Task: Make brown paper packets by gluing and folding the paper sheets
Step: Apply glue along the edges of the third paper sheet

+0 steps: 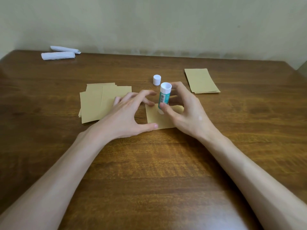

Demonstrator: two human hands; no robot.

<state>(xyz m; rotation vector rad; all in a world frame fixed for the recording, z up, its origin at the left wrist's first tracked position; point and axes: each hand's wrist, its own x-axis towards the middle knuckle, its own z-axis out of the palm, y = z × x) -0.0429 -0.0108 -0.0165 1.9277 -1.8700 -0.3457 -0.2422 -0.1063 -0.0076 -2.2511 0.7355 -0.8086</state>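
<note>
Brown sheet [154, 120] below right hand [187, 113] with glue [163, 97]

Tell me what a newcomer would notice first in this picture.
Most likely the green-and-white glue stick at the centre, held upright by the right hand with its tip down on a brown paper sheet, which the left hand pins to the table. Next, the stack of brown sheets to the left and the white cap standing just behind.

A white roll [58, 55] is lying on its side at the far left of the brown wooden table [149, 180], with a second white roll [65, 49] lying just beyond it. A pale wall [166, 22] is rising behind the table's far edge.
</note>
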